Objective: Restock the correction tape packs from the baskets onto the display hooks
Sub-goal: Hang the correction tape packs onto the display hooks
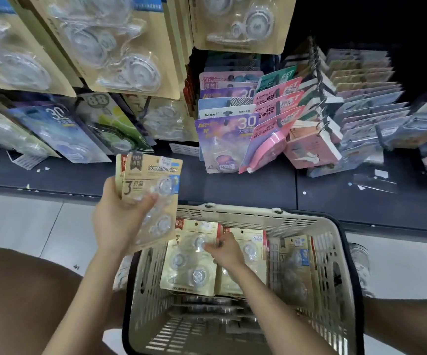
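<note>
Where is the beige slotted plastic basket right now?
In the head view, bottom centre: the beige slotted plastic basket sits before the dark shelf ledge, the right hand reaching into it.

The basket [245, 215] sat near, before the shelf [232, 185]; correction tape packs [189, 260] stood in its far half, hanging packs [120, 60] far left above the shelf.

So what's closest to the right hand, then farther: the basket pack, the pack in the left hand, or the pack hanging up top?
1. Basket pack: right under the right hand, fingers on it.
2. Held pack: up and left, in the left hand.
3. Top hanging pack: high above, at the top.
</note>
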### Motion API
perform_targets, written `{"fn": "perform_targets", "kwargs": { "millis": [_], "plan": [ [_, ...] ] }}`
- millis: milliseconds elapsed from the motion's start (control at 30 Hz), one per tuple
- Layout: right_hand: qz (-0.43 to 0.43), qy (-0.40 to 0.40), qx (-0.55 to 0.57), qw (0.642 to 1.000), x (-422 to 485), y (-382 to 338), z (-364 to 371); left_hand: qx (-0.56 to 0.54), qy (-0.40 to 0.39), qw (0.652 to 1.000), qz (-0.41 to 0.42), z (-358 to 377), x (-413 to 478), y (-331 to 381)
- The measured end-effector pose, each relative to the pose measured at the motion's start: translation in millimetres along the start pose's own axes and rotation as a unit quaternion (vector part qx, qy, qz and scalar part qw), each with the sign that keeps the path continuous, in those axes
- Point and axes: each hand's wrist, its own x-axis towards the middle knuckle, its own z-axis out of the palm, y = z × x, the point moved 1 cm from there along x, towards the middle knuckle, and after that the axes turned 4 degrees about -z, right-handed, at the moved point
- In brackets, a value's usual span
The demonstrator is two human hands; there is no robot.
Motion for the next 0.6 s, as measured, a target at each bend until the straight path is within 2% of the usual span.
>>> {"fn": "perform_targets", "kwargs": {
  "millis": [267, 433, 600],
  "plan": [
    [0.056, 0.033, 0.065, 0.996, 17, 4, 5, -0.029, 0.019, 0.999, -0.018, 5, -12, -1],
    [-0.001, 0.003, 0.142, 0.990, 21, 8, 16, -0.027, 0.026, 0.999, -0.031, 5, -24, -6],
    [-0.040, -0.040, 0.093, 0.994, 14, -1, 3, -0.032, 0.028, 0.999, -0.021, -5, -36, -9]
  ]
}}
